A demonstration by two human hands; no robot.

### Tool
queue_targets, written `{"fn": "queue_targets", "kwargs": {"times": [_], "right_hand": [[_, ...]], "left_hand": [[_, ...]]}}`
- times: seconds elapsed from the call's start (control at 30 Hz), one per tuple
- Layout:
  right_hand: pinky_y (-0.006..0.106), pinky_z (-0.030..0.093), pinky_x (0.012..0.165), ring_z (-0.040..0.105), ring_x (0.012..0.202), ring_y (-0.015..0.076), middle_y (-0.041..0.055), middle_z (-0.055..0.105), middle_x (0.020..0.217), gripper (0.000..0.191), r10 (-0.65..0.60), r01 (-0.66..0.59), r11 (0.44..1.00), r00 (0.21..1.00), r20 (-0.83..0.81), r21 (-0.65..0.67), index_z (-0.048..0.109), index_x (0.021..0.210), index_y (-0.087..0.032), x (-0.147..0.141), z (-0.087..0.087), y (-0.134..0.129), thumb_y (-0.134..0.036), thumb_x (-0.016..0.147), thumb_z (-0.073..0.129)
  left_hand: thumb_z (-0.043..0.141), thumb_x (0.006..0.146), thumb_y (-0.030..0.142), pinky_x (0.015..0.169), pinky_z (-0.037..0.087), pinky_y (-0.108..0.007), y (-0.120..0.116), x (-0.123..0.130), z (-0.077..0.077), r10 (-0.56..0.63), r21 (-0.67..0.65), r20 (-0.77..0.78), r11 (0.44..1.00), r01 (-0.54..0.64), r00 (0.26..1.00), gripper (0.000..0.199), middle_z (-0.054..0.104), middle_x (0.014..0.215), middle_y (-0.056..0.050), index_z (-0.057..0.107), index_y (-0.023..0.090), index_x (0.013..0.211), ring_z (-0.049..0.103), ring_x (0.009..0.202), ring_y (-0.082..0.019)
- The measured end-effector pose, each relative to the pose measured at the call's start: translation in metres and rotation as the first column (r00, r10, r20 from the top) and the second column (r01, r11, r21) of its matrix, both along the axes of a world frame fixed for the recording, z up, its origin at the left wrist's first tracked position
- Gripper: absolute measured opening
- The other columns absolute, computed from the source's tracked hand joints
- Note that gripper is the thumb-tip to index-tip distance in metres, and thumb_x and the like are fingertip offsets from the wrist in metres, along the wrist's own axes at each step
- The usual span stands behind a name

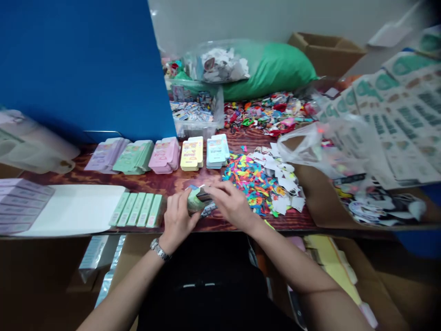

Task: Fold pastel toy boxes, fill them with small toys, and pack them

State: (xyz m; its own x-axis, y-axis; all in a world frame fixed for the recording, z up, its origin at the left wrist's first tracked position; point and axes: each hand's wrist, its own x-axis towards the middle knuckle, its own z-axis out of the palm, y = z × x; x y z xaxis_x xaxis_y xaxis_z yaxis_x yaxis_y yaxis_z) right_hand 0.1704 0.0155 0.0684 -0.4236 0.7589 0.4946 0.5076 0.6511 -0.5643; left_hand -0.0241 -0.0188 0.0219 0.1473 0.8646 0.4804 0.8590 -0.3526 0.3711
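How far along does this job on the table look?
Looks done: tidy stacks of lilac, green, pink, yellow and blue printed cards, plus a neat green row. In hand: the left hand and right hand hold a green card piece. Seemingly left: colourful scraps and printed sheets.

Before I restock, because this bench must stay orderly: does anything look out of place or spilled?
Yes: loose multicoloured paper scraps and white offcuts lie heaped on the wooden tabletop, looking spilled beside the neatly stacked pastel cards.
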Motion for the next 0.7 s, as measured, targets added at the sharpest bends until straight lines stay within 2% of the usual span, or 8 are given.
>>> {"fn": "queue_targets", "kwargs": {"times": [0.1, 0.2, 0.27, 0.33, 0.4, 0.47, 0.57, 0.7], "right_hand": [[0.035, 0.05, 0.099, 0.059, 0.114, 0.0203, 0.0112, 0.064, 0.115, 0.036, -0.004, 0.002, 0.999, 0.999, 0.048, 0.053, 0.059, 0.126, -0.02, -0.009, -0.016, -0.009, -0.013, 0.094, 0.043], [0.033, 0.048, 0.102, 0.059, 0.117, 0.0183, 0.01, 0.064, 0.123, 0.041, 0.053, -0.054, 0.994, 0.998, 0.014, 0.093, 0.049, 0.135, -0.018, -0.006, -0.019, -0.015, -0.012, 0.095, 0.043], [0.031, 0.05, 0.099, 0.063, 0.111, 0.0163, 0.0068, 0.066, 0.121, 0.041, -0.007, 0.008, 0.998, 1.0, -0.015, 0.06, 0.048, 0.137, -0.021, 0.011, -0.016, -0.014, -0.016, 0.096, 0.045], [0.031, 0.051, 0.094, 0.065, 0.104, 0.016, 0.0048, 0.069, 0.116, 0.035, -0.154, 0.154, 0.988, 0.988, 0.008, 0.01, 0.054, 0.13, -0.024, 0.042, -0.015, -0.011, -0.02, 0.096, 0.047], [0.033, 0.051, 0.093, 0.066, 0.102, 0.018, 0.0059, 0.069, 0.112, 0.028, -0.346, 0.35, 0.936, 0.934, 0.09, -0.032, 0.063, 0.119, -0.023, 0.086, -0.018, -0.009, -0.024, 0.097, 0.047], [0.034, 0.051, 0.088, 0.066, 0.095, 0.0202, 0.0087, 0.069, 0.107, 0.027, -0.494, 0.528, 0.845, 0.83, 0.26, -0.081, 0.065, 0.116, -0.019, 0.135, -0.025, -0.012, -0.027, 0.095, 0.049], [0.034, 0.052, 0.08, 0.066, 0.085, 0.0208, 0.0103, 0.064, 0.108, 0.035, -0.494, 0.678, 0.719, 0.654, 0.573, -0.155, 0.064, 0.119, -0.019, 0.193, -0.043, -0.024, -0.031, 0.086, 0.062], [0.032, 0.052, 0.076, 0.064, 0.089, 0.0215, 0.0116, 0.056, 0.119, 0.051, -0.431, 0.72, 0.673, 0.568, 0.701, -0.169, 0.058, 0.126, -0.02, 0.218, -0.064, -0.038, -0.036, 0.079, 0.07]], "left_hand": [[0.064, 0.082, 0.027, 0.089, 0.047, -0.041, 0.0, 0.007, -0.004, -0.055, 0.018, 0.012, 0.998, 0.055, 0.998, 0.064, 0.058, 0.12, -0.015, 0.039, 0.015, 0.139, 0.054, 0.107, -0.03], [0.064, 0.081, 0.028, 0.092, 0.046, -0.043, 0.002, 0.011, -0.005, -0.096, 0.026, 0.026, 0.995, 0.095, 0.995, 0.068, 0.057, 0.123, -0.016, 0.036, 0.013, 0.142, 0.054, 0.108, -0.03], [0.066, 0.08, 0.032, 0.091, 0.047, -0.043, 0.004, 0.011, -0.005, -0.093, 0.014, 0.032, 0.996, 0.092, 0.995, 0.071, 0.057, 0.121, -0.017, 0.036, 0.012, 0.141, 0.054, 0.106, -0.031], [0.067, 0.079, 0.037, 0.089, 0.048, -0.043, 0.006, 0.009, -0.006, -0.086, -0.007, 0.039, 0.996, 0.086, 0.996, 0.073, 0.057, 0.118, -0.018, 0.036, 0.011, 0.141, 0.055, 0.104, -0.031], [0.067, 0.079, 0.04, 0.088, 0.048, -0.043, 0.008, 0.007, -0.007, -0.093, -0.017, 0.052, 0.995, 0.094, 0.994, 0.075, 0.058, 0.116, -0.018, 0.036, 0.011, 0.141, 0.056, 0.103, -0.031], [0.068, 0.079, 0.041, 0.089, 0.048, -0.044, 0.008, 0.007, -0.009, -0.115, -0.019, 0.062, 0.993, 0.116, 0.991, 0.076, 0.057, 0.117, -0.018, 0.036, 0.012, 0.141, 0.056, 0.104, -0.032], [0.068, 0.079, 0.04, 0.089, 0.048, -0.044, 0.009, 0.011, -0.01, -0.153, -0.031, 0.074, 0.987, 0.156, 0.985, 0.076, 0.057, 0.118, -0.018, 0.036, 0.012, 0.142, 0.057, 0.105, -0.032], [0.068, 0.08, 0.039, 0.091, 0.047, -0.044, 0.01, 0.02, -0.01, -0.206, -0.029, 0.088, 0.977, 0.21, 0.975, 0.074, 0.057, 0.12, -0.018, 0.036, 0.013, 0.142, 0.057, 0.107, -0.032]]}}
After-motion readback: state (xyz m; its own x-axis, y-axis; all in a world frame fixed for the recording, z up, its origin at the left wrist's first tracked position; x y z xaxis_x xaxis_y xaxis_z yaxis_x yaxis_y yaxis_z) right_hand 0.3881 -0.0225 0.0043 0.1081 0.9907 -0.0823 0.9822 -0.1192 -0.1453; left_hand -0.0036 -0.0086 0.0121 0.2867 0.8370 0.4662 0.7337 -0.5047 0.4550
